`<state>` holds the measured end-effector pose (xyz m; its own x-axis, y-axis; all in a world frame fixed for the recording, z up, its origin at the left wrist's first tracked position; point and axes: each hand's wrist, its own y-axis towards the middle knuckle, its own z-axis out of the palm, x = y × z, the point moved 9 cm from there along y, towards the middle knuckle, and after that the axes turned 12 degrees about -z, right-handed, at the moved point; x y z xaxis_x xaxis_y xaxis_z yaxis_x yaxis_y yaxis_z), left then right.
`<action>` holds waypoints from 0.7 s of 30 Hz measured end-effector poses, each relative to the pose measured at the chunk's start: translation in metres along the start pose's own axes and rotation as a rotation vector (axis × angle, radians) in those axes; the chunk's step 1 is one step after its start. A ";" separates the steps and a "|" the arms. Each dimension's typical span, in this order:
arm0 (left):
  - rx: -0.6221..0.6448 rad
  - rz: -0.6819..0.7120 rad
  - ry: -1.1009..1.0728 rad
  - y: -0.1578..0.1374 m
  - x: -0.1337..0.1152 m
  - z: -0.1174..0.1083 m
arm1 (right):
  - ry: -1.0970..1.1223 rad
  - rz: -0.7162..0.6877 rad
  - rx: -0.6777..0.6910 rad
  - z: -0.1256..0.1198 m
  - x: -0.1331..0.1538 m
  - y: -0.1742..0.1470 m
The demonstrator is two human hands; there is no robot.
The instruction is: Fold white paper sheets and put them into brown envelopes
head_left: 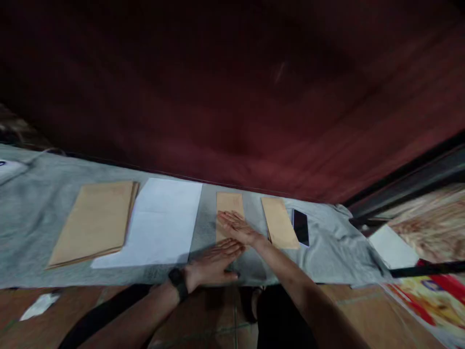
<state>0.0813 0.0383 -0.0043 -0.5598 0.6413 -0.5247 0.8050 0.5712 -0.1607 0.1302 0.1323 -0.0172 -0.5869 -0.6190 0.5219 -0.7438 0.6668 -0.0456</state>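
A narrow brown envelope (229, 201) lies on the grey cloth in front of me, partly covered by my hands. My right hand (238, 228) rests flat on its middle, fingers stretched toward the upper left. Lower down, my left hand (214, 261) lies with fingers extended, their tips over the envelope's lower end; a dark watch is on that wrist. Neither hand grips anything. Just right of them sits another brown envelope (280, 223), with the edge of something beneath it. On the left, white paper sheets (163, 218) lie partly under a stack of larger brown envelopes (96, 220).
A dark phone (301, 227) lies right of the envelopes. The grey cloth (329, 242) covers a long surface against a dark red panel (232, 121). A white object (10, 169) is at the far left. A colourful printed package (436, 300) and tiled floor show below.
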 end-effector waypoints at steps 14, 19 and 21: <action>-0.035 0.038 -0.019 0.000 -0.002 -0.003 | 0.127 -0.057 -0.189 0.013 0.016 -0.055; 0.008 0.047 -0.031 0.001 -0.001 -0.003 | -0.118 0.107 -0.238 -0.002 -0.030 -0.040; 0.016 0.047 -0.030 0.001 0.000 -0.003 | -0.212 0.164 -0.242 -0.010 -0.048 -0.032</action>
<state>0.0817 0.0398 -0.0019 -0.5156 0.6511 -0.5570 0.8332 0.5326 -0.1487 0.1853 0.1453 -0.0328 -0.7641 -0.5511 0.3352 -0.5520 0.8276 0.1022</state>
